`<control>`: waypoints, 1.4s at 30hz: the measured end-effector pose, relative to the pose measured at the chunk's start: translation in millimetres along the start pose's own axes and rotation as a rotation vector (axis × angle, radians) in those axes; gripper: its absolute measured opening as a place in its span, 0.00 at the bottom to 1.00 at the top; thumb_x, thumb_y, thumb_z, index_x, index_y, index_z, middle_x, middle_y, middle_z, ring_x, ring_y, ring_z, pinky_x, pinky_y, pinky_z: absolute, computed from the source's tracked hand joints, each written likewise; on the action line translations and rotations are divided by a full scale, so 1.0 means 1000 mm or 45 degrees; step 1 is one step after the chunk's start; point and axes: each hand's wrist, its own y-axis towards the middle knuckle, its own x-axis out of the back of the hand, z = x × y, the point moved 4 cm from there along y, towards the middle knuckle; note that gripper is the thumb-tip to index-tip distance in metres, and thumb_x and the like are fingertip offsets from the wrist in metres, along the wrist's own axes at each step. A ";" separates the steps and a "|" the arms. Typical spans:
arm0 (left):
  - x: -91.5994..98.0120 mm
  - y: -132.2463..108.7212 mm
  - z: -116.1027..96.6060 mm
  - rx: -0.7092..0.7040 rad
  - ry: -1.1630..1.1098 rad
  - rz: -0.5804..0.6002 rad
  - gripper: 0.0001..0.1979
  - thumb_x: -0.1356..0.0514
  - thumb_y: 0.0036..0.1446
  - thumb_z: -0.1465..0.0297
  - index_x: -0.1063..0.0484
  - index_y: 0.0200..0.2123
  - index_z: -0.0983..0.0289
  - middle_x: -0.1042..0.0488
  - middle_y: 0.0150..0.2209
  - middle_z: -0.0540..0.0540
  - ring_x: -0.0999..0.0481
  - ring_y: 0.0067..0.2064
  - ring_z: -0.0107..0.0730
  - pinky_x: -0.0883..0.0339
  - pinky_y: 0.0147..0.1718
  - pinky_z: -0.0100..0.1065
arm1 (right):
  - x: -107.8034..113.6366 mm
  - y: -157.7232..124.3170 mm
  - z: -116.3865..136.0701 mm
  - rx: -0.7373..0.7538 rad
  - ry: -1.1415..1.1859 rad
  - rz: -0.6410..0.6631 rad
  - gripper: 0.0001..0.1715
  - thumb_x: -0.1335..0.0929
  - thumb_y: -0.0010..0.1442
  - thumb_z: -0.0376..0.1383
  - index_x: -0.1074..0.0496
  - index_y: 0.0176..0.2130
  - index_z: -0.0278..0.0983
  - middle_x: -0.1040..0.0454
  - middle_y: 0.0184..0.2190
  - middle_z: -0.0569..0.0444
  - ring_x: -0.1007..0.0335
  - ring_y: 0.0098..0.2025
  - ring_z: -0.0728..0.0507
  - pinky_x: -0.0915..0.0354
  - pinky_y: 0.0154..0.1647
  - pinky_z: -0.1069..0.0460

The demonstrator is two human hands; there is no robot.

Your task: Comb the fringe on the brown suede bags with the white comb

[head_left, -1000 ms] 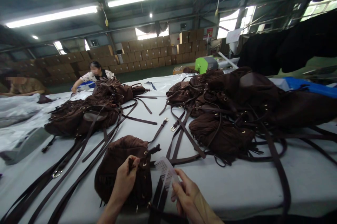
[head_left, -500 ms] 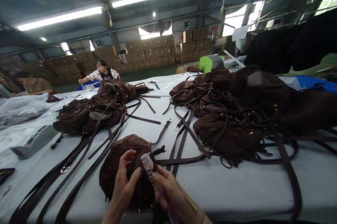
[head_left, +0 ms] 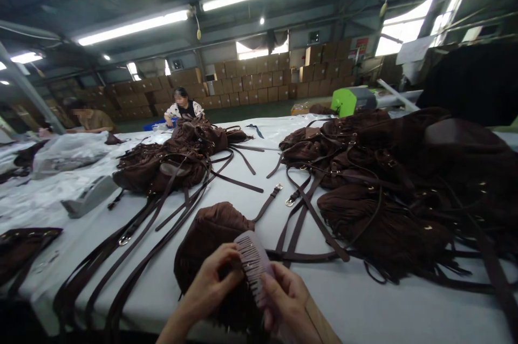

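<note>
At the lower centre of the frame, the right hand (head_left: pixel 288 298) grips a pale lilac comb (head_left: pixel 258 258), thumb laid across its side, its toothed head slanting up and to the left. Just beside it, the left hand (head_left: pixel 212 283) rests on a dark brown bag (head_left: pixel 214 225), its fingers curled and the thumb close to them; whether it pinches any of the material cannot be told. The comb lies in front of the bag's right side, its teeth facing the left hand. The bag sits near the front edge of the white table (head_left: pixel 356 311), partly hidden by both hands. A brown strap (head_left: pixel 267 204) with a metal buckle lies just beyond it. More brown bags are heaped at the right of the frame (head_left: pixel 384 214) and at left of centre (head_left: pixel 162 169), long straps trailing from the latter toward the lower left. A grey object (head_left: pixel 91 197) stands near clear plastic (head_left: pixel 75 152) at the left, and a co-worker (head_left: pixel 184 107) is at the far side of the table.
</note>
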 end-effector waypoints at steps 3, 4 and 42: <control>0.070 0.006 0.031 0.320 -0.150 -0.515 0.25 0.43 0.58 0.53 0.33 0.51 0.64 0.26 0.47 0.62 0.24 0.47 0.44 0.29 0.46 0.41 | 0.014 0.015 -0.018 -0.015 -0.196 -0.169 0.35 0.35 0.53 0.66 0.37 0.36 0.38 0.33 0.18 0.63 0.35 0.14 0.50 0.41 0.13 0.58; 0.087 0.009 0.044 0.433 -0.142 -0.640 0.29 0.41 0.56 0.50 0.35 0.52 0.65 0.26 0.45 0.62 0.24 0.45 0.45 0.29 0.45 0.43 | 0.015 0.017 -0.022 -0.013 -0.259 -0.189 0.33 0.37 0.55 0.65 0.38 0.36 0.39 0.33 0.18 0.63 0.35 0.14 0.49 0.41 0.13 0.57; 0.074 -0.067 0.064 0.804 -0.311 -0.723 0.29 0.36 0.43 0.42 0.32 0.32 0.61 0.25 0.26 0.50 0.26 0.30 0.39 0.35 0.30 0.33 | 0.037 0.097 0.047 0.397 -2.396 0.113 0.26 0.41 0.56 0.17 0.32 0.49 0.35 0.24 0.33 0.46 0.22 0.31 0.38 0.34 0.28 0.51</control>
